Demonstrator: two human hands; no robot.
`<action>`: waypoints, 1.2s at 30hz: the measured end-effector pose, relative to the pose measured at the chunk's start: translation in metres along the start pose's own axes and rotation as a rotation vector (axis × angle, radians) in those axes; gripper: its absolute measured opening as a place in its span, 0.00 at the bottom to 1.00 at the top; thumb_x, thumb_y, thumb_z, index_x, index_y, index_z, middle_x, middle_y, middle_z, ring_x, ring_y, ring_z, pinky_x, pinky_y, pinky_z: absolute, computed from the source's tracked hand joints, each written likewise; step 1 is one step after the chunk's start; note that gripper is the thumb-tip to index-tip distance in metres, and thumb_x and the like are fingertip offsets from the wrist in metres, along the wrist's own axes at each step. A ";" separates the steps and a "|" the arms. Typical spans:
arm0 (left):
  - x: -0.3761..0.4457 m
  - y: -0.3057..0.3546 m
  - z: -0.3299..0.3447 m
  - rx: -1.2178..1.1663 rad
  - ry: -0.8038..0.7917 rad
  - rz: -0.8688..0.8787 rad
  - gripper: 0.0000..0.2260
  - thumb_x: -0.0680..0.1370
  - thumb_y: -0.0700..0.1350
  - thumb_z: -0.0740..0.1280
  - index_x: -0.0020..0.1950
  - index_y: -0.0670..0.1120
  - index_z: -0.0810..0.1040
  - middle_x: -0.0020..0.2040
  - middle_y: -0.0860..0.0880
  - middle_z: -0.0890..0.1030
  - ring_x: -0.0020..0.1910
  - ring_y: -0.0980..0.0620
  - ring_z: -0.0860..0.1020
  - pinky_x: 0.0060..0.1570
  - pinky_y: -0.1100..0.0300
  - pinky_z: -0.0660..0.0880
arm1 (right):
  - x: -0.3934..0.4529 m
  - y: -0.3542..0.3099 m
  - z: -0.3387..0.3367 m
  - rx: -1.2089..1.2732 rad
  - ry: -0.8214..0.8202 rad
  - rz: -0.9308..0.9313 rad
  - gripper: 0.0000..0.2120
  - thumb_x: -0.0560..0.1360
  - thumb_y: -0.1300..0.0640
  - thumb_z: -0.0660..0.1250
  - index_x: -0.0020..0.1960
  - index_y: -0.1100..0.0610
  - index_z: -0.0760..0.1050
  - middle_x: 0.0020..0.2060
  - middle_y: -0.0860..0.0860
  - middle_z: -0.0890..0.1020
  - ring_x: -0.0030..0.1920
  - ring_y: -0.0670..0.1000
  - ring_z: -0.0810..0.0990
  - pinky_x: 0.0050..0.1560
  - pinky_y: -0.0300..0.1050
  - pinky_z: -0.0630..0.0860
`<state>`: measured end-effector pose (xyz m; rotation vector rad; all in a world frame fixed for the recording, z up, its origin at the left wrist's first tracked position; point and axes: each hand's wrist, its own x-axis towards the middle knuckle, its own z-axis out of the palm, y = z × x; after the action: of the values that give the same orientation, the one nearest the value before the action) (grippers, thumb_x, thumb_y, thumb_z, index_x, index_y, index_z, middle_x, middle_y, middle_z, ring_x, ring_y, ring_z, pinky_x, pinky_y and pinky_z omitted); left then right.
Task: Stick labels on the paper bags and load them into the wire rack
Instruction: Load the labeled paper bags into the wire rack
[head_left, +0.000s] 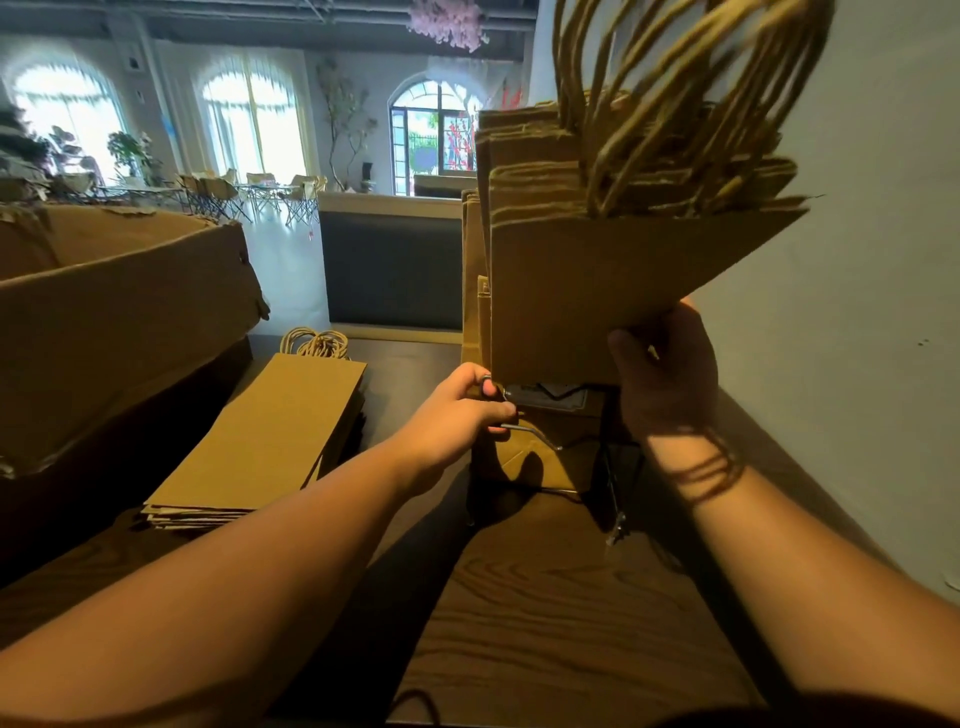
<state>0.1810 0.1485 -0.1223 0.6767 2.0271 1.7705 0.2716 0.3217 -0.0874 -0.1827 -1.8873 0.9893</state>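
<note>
Paper bags (597, 291), a thick bundle of them standing upright, fill the upper right of the frame, their twisted cord handles (675, 104) blurred at the top. My right hand (667, 374) grips the bundle at its lower right corner, thumb across the front face, fingers hidden behind. The bundle tilts a little to the right above the wire rack (530, 441), which sits at the centre of the frame on the dark wooden table (545, 597). My left hand (462, 405) is curled around a wire of the rack at its near left edge, just below the bundle's bottom left corner. More brown paper shows inside the rack under the bundle, and I cannot tell whether the held bags touch it. At lower left a second stack of flat bags (270, 441) lies on the table, handles pointing away from me. A large cardboard box (104, 312) stands at the left edge, beside that stack.
</note>
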 end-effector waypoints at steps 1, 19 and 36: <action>0.001 -0.001 0.000 0.005 0.002 -0.003 0.06 0.79 0.35 0.65 0.50 0.45 0.70 0.62 0.34 0.76 0.59 0.40 0.80 0.62 0.44 0.77 | -0.001 0.001 0.001 -0.004 0.003 0.006 0.15 0.78 0.63 0.67 0.64 0.63 0.71 0.44 0.37 0.71 0.42 0.23 0.70 0.40 0.17 0.64; 0.006 -0.008 0.010 -0.005 0.132 0.001 0.07 0.81 0.47 0.66 0.56 0.45 0.75 0.54 0.45 0.83 0.54 0.47 0.82 0.62 0.47 0.77 | -0.005 0.002 0.008 0.083 0.095 0.266 0.24 0.79 0.57 0.68 0.73 0.51 0.67 0.62 0.45 0.75 0.66 0.51 0.73 0.62 0.44 0.68; 0.016 -0.005 0.017 -0.040 0.276 -0.033 0.18 0.80 0.57 0.66 0.55 0.42 0.77 0.50 0.44 0.84 0.49 0.51 0.84 0.57 0.48 0.80 | 0.002 0.010 0.001 -0.227 -0.067 0.072 0.20 0.77 0.57 0.69 0.67 0.58 0.73 0.54 0.53 0.81 0.54 0.51 0.77 0.52 0.41 0.68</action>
<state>0.1767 0.1709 -0.1292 0.4028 2.1552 1.9707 0.2669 0.3291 -0.0934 -0.3566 -2.0652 0.8358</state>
